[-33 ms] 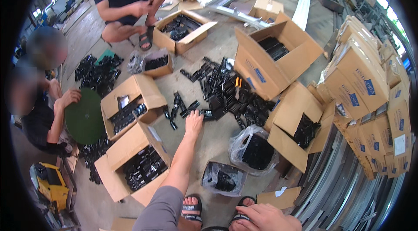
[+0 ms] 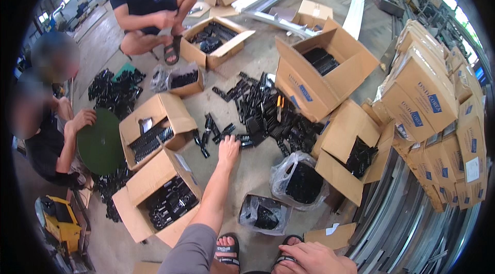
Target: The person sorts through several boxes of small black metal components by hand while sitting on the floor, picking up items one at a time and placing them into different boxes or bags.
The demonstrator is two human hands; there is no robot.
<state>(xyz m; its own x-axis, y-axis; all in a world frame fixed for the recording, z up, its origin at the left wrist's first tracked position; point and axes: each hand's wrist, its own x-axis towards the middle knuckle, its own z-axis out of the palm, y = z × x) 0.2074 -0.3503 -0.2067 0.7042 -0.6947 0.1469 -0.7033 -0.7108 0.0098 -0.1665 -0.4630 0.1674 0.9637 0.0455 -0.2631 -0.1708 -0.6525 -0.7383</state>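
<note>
My left hand (image 2: 228, 146) stretches forward, palm down, with its fingertips on small black plastic parts (image 2: 223, 132) at the near edge of a big loose pile of black parts (image 2: 268, 114) on the concrete floor. The fingers are extended and I see nothing closed in them. My right hand (image 2: 313, 259) lies at the lower edge beside my sandalled feet (image 2: 227, 251), fingers loosely apart and holding nothing.
Open cardboard boxes of black parts stand left (image 2: 154, 132), near left (image 2: 160, 204), right (image 2: 350, 155) and far (image 2: 322, 75). Two plastic bags of parts (image 2: 299, 181) (image 2: 263, 217) lie near my feet. Stacked boxes (image 2: 438, 114) fill the right. One person squats ahead (image 2: 149, 5); another sits left (image 2: 46, 134).
</note>
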